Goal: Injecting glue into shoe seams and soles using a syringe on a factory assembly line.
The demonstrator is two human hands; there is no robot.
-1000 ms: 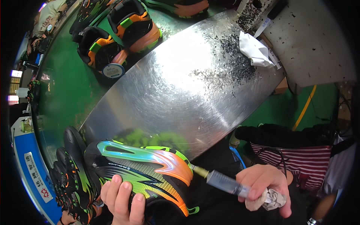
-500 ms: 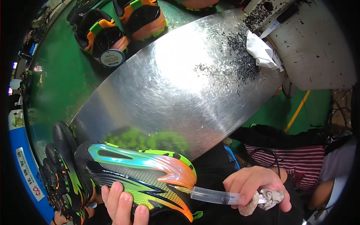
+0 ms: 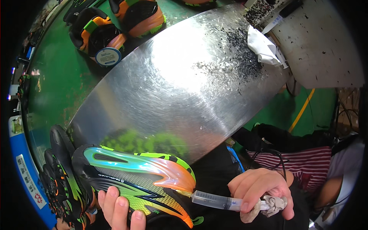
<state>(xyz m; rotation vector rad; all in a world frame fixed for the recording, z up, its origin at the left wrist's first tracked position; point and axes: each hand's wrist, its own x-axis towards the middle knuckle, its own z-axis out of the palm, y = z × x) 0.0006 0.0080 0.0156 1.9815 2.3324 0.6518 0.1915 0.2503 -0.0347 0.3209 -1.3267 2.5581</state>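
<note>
My left hand [image 3: 120, 209] grips a sneaker [image 3: 142, 180] from below, its side turned up. The shoe is black, yellow-green and orange mesh, with a glossy sole fading from teal to orange. In my right hand [image 3: 264, 191] is a clear syringe [image 3: 214, 200], held level, with clear liquid in its barrel. Its thin yellowish needle [image 3: 184, 193] meets the seam between the orange sole and the mesh upper. Crumpled pale wrapping [image 3: 274, 205] covers fingers of my right hand near the plunger end. My left thumb is hidden behind the shoe.
A shiny metal plate [image 3: 161, 99] lies beyond the shoe, dark scraps at its far right. A white cloth [image 3: 262, 46] and a knife [image 3: 281, 17] are there. Sneakers [image 3: 96, 32] stand on the green table at the far left; several more [image 3: 63, 172] are stacked nearer, beside a blue panel [image 3: 28, 172].
The whole view has shifted slightly. The needle sits a little farther right along the sole seam, and the sneaker has moved slightly left in the picture. Both hands keep their holds.
</note>
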